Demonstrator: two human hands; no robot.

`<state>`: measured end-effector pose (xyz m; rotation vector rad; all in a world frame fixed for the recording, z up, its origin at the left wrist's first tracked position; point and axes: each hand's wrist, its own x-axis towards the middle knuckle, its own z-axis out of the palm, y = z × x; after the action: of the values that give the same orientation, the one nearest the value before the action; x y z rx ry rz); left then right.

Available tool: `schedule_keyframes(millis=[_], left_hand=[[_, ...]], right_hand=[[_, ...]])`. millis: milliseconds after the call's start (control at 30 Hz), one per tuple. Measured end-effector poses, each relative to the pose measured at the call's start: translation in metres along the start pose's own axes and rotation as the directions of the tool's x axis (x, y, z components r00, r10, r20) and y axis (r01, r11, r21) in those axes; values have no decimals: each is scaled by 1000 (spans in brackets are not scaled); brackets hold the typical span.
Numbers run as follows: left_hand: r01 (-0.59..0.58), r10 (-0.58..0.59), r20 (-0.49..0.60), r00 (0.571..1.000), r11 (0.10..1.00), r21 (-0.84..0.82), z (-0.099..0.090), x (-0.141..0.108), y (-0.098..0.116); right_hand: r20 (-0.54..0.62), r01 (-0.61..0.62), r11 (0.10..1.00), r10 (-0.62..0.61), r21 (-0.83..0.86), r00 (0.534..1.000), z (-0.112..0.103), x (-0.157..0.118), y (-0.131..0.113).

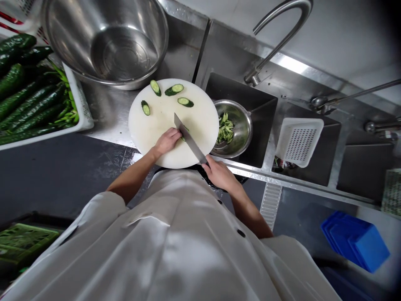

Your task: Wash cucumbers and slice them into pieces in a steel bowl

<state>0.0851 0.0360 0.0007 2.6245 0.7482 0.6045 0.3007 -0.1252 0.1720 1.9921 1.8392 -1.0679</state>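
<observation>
Four cucumber pieces (pixel 185 102), skin dark green and cut faces pale, spread over the far part of a round white cutting board (pixel 206 125). Nearer the middle, beside the blade, bits of a further green piece (pixel 184 139), mostly hidden by fingers and steel.

Left hand (pixel 166 141): on the board, fingers bent and bunched together, tips at the green piece and close against the blade; firm pinch or light touch, cannot tell. Right hand (pixel 219 172): closed around the handle of a broad knife (pixel 191 143), at the board's near right edge. Blade slanting across the board, tip pointing away and to the left.

Just right of the board, a small steel bowl (pixel 242 125) in the first sink basin (pixel 265 129), partly behind the board's edge, with a heap of cut green slices (pixel 226 129) inside. Beyond the board to the left, a large steel bowl (pixel 125 46), on the steel counter (pixel 105 113). Farther left, a white crate (pixel 84 108) full of whole cucumbers (pixel 31 100). To the right, a curved faucet (pixel 282 46) behind the basins and a perforated white basket (pixel 297 142) at the next one. Low on the right, blue bins (pixel 354 240), nested together.
</observation>
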Motion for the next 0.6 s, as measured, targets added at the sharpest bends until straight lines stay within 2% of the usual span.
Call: schedule_keyframes(millis=[167,267,333,367,433,467,533,600], left_hand=[[-22,22,7,1000,999,41,4,-1,6],[-35,36,-4,999,998,58,0,-2,-3],[39,-33,-68,997,995,88,-15,-1,-27],[113,-99,-118,988,987,115,-25,-1,-45],[277,-241,-202,949,945,174,-49,1,-86],[324,-289,-191,938,927,189,-60,1,-106],[307,-293,-96,951,933,187,-74,2,-133],[270,-268,-34,963,950,157,-73,2,-134]], right_hand=[[-22,5,999,-4,49,1000,8,18,0],[-65,12,996,-7,84,998,10,15,7],[-91,4,996,4,89,996,11,1,15],[-94,0,996,8,85,996,11,-7,18],[-66,19,997,-15,74,998,14,-18,22],[-37,41,997,-38,70,999,17,-20,22],[14,78,994,-79,77,997,24,-15,21],[21,69,992,-72,109,997,30,-5,20]])
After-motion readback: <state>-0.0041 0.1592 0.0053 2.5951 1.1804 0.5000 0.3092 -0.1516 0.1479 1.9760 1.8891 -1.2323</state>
